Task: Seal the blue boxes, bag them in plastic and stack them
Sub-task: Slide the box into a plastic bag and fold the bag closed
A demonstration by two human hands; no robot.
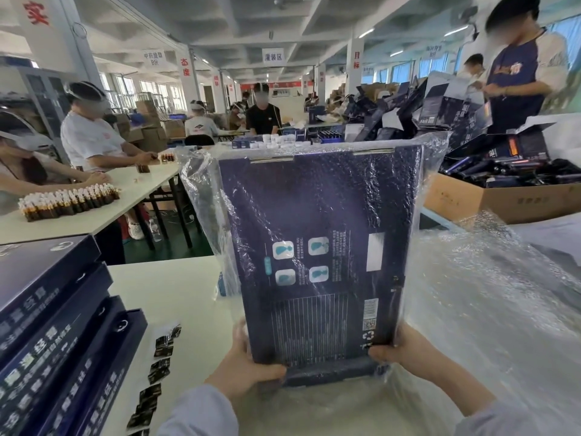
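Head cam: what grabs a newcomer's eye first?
The blue box stands upright at centre inside a clear plastic bag. The left hand and right hand grip its bottom corners. Next come the stack of blue boxes at lower left and the heap of clear plastic at right.

A matt dark-blue cardboard box [317, 247] sits inside a clear, glossy, bubble-textured plastic bag [201, 184].

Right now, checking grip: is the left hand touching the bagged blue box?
Touching. Head view: the left hand grips the bagged blue box at its lower corner.
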